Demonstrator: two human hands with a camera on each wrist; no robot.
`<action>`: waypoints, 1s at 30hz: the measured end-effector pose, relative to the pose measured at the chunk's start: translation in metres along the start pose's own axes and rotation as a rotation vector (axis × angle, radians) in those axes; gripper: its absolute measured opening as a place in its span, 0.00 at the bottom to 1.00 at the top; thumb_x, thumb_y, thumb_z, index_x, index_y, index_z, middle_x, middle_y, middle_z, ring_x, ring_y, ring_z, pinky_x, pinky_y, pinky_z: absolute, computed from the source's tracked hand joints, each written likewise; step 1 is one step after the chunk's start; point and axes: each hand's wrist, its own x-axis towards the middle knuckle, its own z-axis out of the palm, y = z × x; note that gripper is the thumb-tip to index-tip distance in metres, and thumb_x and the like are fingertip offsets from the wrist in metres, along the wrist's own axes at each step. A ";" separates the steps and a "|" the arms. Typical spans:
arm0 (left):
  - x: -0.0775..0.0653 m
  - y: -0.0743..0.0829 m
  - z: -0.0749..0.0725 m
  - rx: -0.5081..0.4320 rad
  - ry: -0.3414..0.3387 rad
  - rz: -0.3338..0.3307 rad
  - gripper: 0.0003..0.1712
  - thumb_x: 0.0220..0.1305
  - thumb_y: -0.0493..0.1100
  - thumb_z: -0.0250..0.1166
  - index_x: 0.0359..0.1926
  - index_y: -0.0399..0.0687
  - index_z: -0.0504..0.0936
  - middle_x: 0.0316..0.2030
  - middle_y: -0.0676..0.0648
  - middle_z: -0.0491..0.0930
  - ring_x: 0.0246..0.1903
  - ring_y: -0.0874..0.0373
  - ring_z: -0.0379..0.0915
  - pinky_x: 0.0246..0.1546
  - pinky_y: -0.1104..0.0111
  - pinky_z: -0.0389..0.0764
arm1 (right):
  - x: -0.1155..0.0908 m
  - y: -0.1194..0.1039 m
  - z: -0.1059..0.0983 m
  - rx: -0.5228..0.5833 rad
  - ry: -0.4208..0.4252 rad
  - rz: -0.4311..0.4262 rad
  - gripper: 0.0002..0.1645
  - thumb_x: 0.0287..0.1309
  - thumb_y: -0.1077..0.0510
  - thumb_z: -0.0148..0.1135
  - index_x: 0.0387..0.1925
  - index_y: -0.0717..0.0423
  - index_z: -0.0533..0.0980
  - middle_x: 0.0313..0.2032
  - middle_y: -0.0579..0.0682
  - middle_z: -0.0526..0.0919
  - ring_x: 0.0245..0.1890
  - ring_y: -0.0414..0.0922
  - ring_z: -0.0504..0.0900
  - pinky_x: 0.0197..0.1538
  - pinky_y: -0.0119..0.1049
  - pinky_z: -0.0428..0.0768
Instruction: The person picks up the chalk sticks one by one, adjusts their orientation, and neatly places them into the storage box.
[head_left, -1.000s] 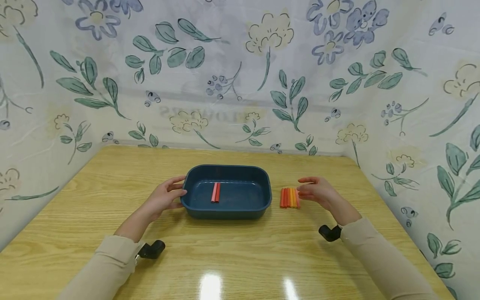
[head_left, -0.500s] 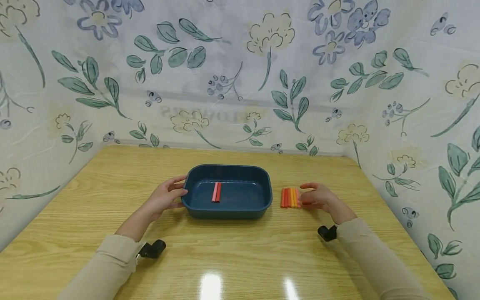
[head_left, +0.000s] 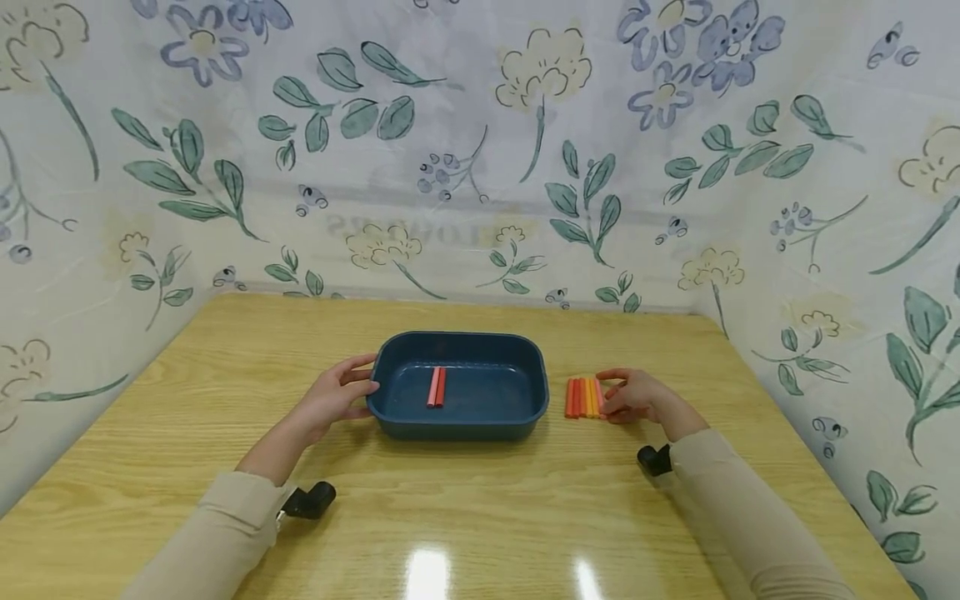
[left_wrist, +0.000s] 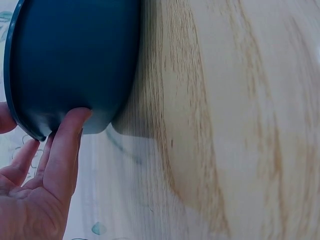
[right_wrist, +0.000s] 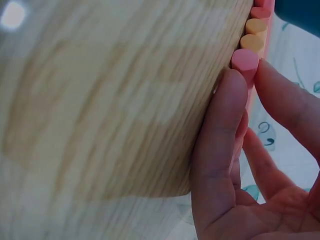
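A dark blue rectangular dish [head_left: 461, 430] stands mid-table. Inside it lie a pink chalk stick [head_left: 432, 388] and a red chalk stick [head_left: 440, 388], side by side. My left hand [head_left: 330, 398] holds the dish at its left end, thumb at the rim and fingers against the outer wall [left_wrist: 75, 60]. Right of the dish is a row of several chalk sticks [head_left: 581, 398], running from red through orange and yellow to pink. At the row's right end my right hand [head_left: 637, 395] pinches the pink stick [right_wrist: 245, 61] between thumb and finger; the stick sits beside a yellow-orange one [right_wrist: 252, 42].
The wooden table [head_left: 480, 517] reaches back to a floral cloth [head_left: 465, 167] that also hangs along both sides. Black wrist mounts [head_left: 309, 500] project under the sleeves, low over the table. Light reflects off the table's front.
My right hand has come down a little beside the row, and its fingers have closed around the pink end stick. The left hand keeps its place on the dish; the view has shifted slightly.
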 end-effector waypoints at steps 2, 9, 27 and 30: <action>-0.001 0.000 0.000 0.000 0.002 0.002 0.34 0.68 0.35 0.52 0.70 0.36 0.49 0.63 0.27 0.54 0.54 0.36 0.68 0.44 0.53 0.78 | 0.001 -0.001 0.001 -0.010 0.006 0.007 0.41 0.52 0.75 0.60 0.66 0.63 0.56 0.42 0.60 0.67 0.28 0.45 0.80 0.37 0.39 0.83; -0.002 0.001 0.001 -0.003 -0.007 0.008 0.34 0.69 0.35 0.51 0.71 0.36 0.48 0.64 0.26 0.53 0.56 0.34 0.64 0.44 0.52 0.77 | 0.000 -0.005 0.005 -0.101 0.055 -0.021 0.40 0.50 0.74 0.62 0.62 0.63 0.53 0.38 0.60 0.72 0.25 0.45 0.80 0.33 0.39 0.83; 0.001 0.000 -0.003 0.004 0.000 0.002 0.33 0.69 0.35 0.51 0.71 0.37 0.49 0.64 0.27 0.54 0.56 0.34 0.64 0.45 0.52 0.77 | -0.001 -0.020 0.015 0.300 0.201 -0.066 0.34 0.60 0.67 0.55 0.65 0.61 0.54 0.41 0.59 0.74 0.25 0.42 0.79 0.37 0.37 0.82; 0.001 -0.001 -0.003 0.002 -0.001 -0.001 0.33 0.69 0.34 0.51 0.70 0.37 0.50 0.63 0.27 0.54 0.56 0.34 0.64 0.44 0.52 0.77 | -0.001 -0.023 0.018 0.332 0.204 -0.068 0.35 0.60 0.67 0.55 0.66 0.61 0.54 0.42 0.59 0.73 0.27 0.43 0.80 0.37 0.36 0.82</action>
